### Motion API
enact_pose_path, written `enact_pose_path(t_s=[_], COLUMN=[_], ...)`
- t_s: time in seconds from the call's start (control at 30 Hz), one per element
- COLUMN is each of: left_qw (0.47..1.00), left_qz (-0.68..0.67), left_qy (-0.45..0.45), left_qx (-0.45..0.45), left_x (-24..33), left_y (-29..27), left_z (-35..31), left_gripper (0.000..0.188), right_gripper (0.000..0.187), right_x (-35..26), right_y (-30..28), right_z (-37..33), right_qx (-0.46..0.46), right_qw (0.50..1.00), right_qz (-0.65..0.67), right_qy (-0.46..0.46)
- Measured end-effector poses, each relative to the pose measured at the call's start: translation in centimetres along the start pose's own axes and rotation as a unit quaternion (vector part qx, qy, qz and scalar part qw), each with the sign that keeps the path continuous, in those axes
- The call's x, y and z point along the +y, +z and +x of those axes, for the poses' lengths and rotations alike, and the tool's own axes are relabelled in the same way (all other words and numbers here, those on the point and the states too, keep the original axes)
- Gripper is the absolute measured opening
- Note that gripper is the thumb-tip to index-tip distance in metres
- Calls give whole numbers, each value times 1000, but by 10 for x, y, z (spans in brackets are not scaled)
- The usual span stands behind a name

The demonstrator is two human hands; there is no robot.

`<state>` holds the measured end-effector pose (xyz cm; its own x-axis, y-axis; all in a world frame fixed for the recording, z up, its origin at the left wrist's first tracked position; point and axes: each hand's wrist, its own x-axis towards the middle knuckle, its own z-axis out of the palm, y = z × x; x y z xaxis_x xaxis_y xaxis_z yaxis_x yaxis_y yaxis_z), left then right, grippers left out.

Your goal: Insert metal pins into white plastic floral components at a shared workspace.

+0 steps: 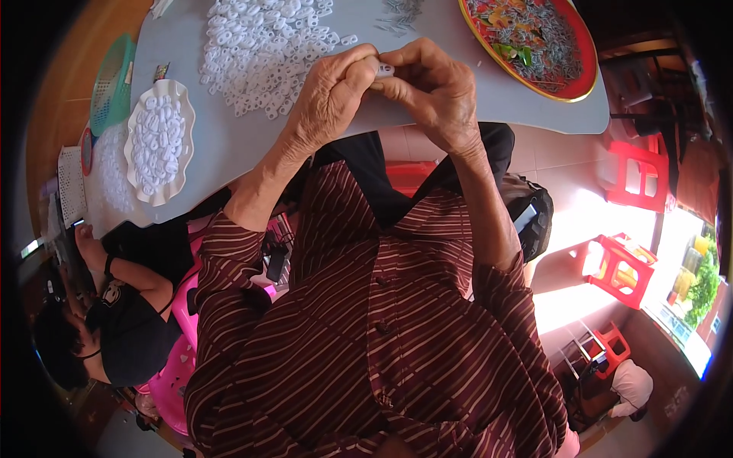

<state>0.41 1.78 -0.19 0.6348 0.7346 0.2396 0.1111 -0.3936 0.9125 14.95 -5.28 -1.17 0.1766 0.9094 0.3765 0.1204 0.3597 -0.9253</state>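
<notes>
My left hand (334,95) and my right hand (439,91) meet above the near edge of the grey table (305,164). Between their fingertips they pinch a small white plastic piece with holes (385,70); the fingers cover part of it. Just left of my hands, a large heap of similar white pieces (256,57) spreads over the tabletop. Beyond my right hand lies a small scatter of thin grey metal pins (400,15). To the right, a red round tray with a gold rim (584,72) holds many more such pins.
A white scalloped dish (187,126) full of white pieces stands at the left, near a green basket (114,72). A person in black (141,336) sits at my left on a pink chair (172,393). Red stools (622,267) stand on the floor to the right.
</notes>
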Motion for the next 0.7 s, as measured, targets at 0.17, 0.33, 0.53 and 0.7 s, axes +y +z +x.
enact_pose_path(t_s=[0.17,0.33,0.53,0.7], left_qw=[998,998,999,998], left_qz=[21,8,17,-55], left_qy=[57,67,47,4], left_qx=[26,20,-21,-5], left_x=[-7,-1,17,13], left_y=[-2,1,-5,-2], left_z=[1,5,4,-3], left_gripper=[20,21,15,15], right_gripper=[18,15,15,17], right_x=[-4,-5,-1,-17], right_y=[-3,-10,-9,-9], right_z=[4,9,8,13], right_qx=[-32,-13,8,29], right_qw=[999,999,988,993], right_qz=[-10,29,127,91], right_qy=[36,44,88,72])
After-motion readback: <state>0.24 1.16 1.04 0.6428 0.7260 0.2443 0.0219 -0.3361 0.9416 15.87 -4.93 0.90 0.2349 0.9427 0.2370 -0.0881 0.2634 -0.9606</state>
